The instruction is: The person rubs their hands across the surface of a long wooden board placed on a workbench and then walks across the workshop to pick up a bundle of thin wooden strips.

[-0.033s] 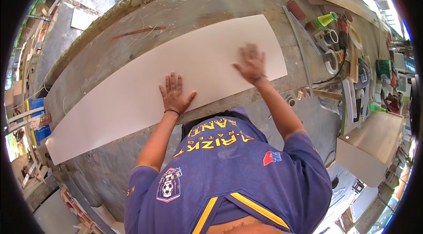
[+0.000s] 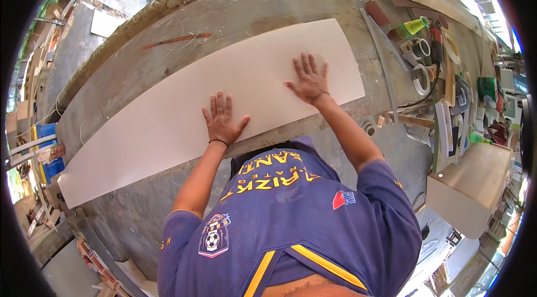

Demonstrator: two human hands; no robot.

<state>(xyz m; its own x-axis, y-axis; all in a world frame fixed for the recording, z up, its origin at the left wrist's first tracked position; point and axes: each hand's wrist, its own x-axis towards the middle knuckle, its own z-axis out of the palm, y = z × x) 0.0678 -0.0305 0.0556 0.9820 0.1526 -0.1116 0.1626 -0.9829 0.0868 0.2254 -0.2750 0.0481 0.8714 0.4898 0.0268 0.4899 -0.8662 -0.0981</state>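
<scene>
A long white panel [image 2: 168, 112] lies flat along the near side of the workbench [image 2: 246, 9]. Fingers spread, my left hand [image 2: 222, 121] rests on the panel close to its near edge, around the middle of its length. My right hand [image 2: 309, 80] is laid palm down on the panel nearer its right end, with its fingers apart too. Neither hand holds anything.
Beyond the panel lies a thin orange-red strip [image 2: 176, 41]. At right are metal strips [image 2: 380, 56], a green-yellow bottle [image 2: 411, 27], tape rolls [image 2: 420, 79] and a corded power tool [image 2: 436, 37]. A wooden box [image 2: 470, 188] stands right of me.
My right hand has shifted a little to the left across the panel and is no longer blurred. My left hand and the panel have stayed in place.
</scene>
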